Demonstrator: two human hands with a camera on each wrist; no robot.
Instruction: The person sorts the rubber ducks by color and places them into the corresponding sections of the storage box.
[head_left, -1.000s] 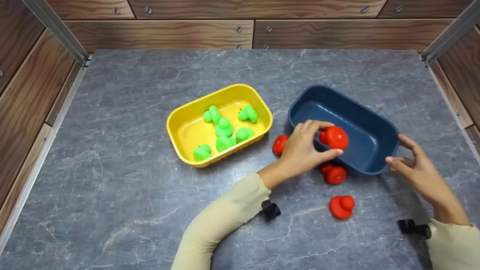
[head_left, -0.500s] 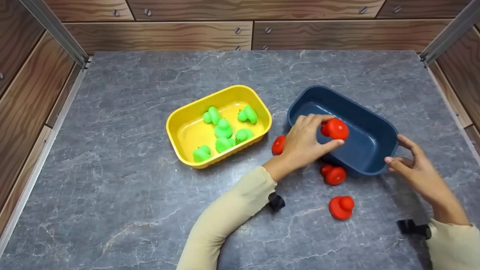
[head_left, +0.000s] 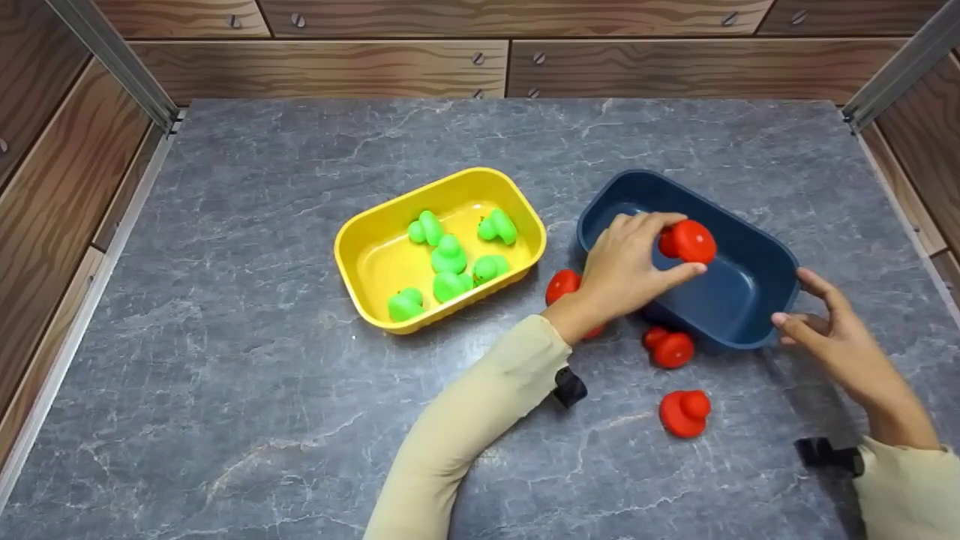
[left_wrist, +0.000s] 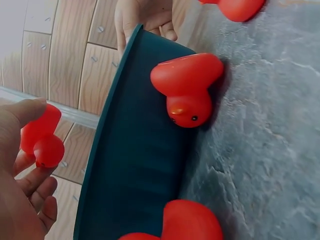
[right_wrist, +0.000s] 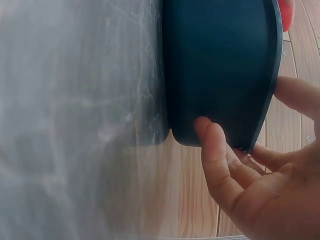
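Note:
My left hand pinches a red rubber duck between thumb and fingertips, above the blue bin. In the left wrist view the held duck appears beyond the bin's rim. At the bin's right end my right hand grips the corner; the right wrist view has its fingertips against the outer wall. Several red ducks lie on the table by the bin's near side, including one duck close to the wall and another duck nearer me. My left wrist partly hides one.
A yellow bin with several green rubber ducks stands to the left of the blue one. Wood-patterned panels border the grey marbled table at the back and sides.
My left hand has moved away from me and slightly right, carrying the red duck farther over the blue bin. Another red duck shows from behind my wrist. The right hand stays put.

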